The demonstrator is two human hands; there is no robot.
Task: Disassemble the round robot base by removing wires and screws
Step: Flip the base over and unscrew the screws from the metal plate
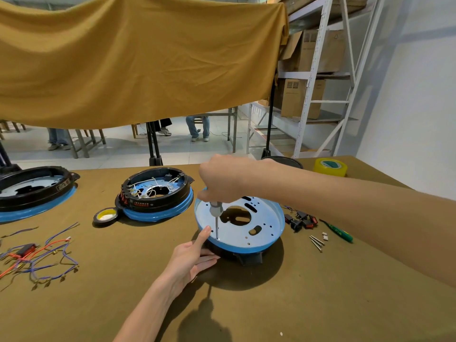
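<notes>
While my left hand (191,257) steadies the round base (261,233) with straight fingers, my right hand (223,177) grips the screwdriver (215,213). I judge a rim screw is being undone; next, lift it out.

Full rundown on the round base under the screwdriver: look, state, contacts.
The round base lies flat on the brown table: pale metal-looking plate with a large central cutout, slots and small holes, blue rim, black plastic underside. No wires visible inside. The left hand rests on its near-left edge; the right hand holds a screwdriver upright, tip on the plate.

Both forearms were bare, with no sleeves in view; the left hand (190,260) and right hand (223,178) wore no gloves.
</notes>
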